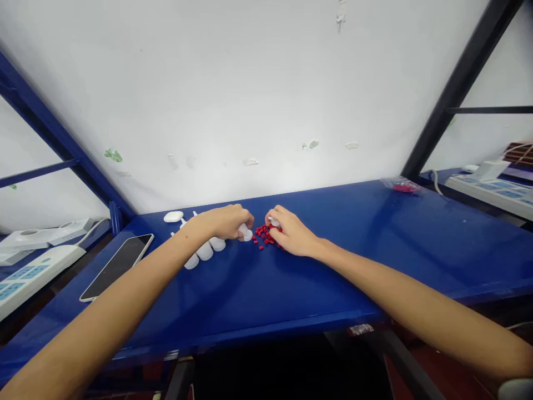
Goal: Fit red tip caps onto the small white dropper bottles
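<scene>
My left hand has its fingers closed on a small white plastic cup-like piece, held low over the blue table. To its right, my right hand pinches a small white piece whose full shape is hidden by the fingers. Small red bead-like pieces lie loosely scattered between the hands, and some are partly under my right hand. Several white rounded pieces with thin stems stand in a row left of my left hand, partly covered by my forearm.
A phone lies on the left of the blue table, with a white oval object behind it. A clear bag with red contents sits at the back right. Power strips lie beyond the table's left side, near blue frame bars.
</scene>
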The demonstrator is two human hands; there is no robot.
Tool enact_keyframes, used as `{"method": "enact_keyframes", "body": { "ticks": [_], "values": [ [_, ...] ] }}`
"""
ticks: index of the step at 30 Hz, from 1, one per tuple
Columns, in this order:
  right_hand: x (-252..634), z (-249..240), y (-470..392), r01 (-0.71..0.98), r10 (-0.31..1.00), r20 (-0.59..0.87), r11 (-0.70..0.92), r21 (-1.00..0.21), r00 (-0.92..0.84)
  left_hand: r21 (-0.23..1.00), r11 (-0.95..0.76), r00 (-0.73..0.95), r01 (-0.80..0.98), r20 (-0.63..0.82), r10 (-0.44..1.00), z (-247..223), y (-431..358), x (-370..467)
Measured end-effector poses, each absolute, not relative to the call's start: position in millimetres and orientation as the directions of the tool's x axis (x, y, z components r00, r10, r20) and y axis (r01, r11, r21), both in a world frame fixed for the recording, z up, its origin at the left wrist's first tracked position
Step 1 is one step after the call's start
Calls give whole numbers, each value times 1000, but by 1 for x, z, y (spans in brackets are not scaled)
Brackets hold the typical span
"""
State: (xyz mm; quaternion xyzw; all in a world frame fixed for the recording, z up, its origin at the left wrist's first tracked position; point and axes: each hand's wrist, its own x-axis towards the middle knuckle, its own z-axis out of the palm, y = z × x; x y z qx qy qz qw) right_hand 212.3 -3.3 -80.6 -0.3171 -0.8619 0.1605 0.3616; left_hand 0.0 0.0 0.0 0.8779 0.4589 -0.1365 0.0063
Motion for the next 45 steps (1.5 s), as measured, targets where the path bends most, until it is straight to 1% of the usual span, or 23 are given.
{"method": "enact_keyframes", "body": {
  "ticks": [8, 14, 17, 20, 24, 27, 29, 30, 31, 34, 36, 38, 40, 42, 45],
  "values": [
    [213, -81, -1, 440, 658, 531, 753, -490, -534, -199, -596, 537, 778, -281, 795, 6, 1, 23],
    [214, -78, -2, 446, 662, 527, 749, -491, -532, -201, -603, 541, 772, -291, 789, 10, 2, 30],
    [214, -79, -2, 442, 652, 541, 758, -480, -531, -163, -617, 558, 770, -296, 775, 9, 2, 34],
    [215, -80, 0, 440, 642, 552, 767, -467, -532, -131, -600, 538, 789, -325, 778, 5, 2, 38],
    [216, -79, 0, 455, 649, 549, 761, -463, -527, -169, -555, 487, 815, -320, 812, 0, 3, 37],
    [216, -77, -2, 472, 669, 531, 743, -475, -520, -179, -560, 497, 809, -299, 814, -2, 3, 27],
    [216, -75, -4, 481, 688, 496, 725, -492, -530, -142, -576, 534, 805, -248, 808, 0, 1, 18],
    [216, -74, -5, 481, 697, 472, 716, -507, -540, -100, -583, 558, 806, -197, 806, 2, -1, 13],
    [216, -73, -6, 475, 703, 444, 707, -524, -556, -39, -594, 586, 803, -124, 801, 4, -4, 10],
    [216, -72, -8, 417, 699, 384, 687, -595, -603, 130, -668, 646, 733, 177, 743, 8, -17, 8],
    [216, -71, -9, 339, 684, 381, 673, -657, -622, 190, -712, 658, 676, 278, 700, 6, -26, 14],
    [216, -70, -10, 267, 681, 400, 655, -707, -613, 215, -743, 674, 634, 316, 668, 0, -32, 22],
    [216, -70, -10, 234, 686, 436, 655, -718, -582, 209, -766, 687, 608, 345, 640, -5, -34, 31],
    [216, -68, -10, 267, 700, 461, 666, -696, -545, 193, -776, 687, 601, 372, 624, -9, -34, 38],
    [219, -64, -10, 350, 715, 449, 672, -652, -535, 165, -797, 701, 582, 395, 593, -9, -32, 45]
  ]
}}
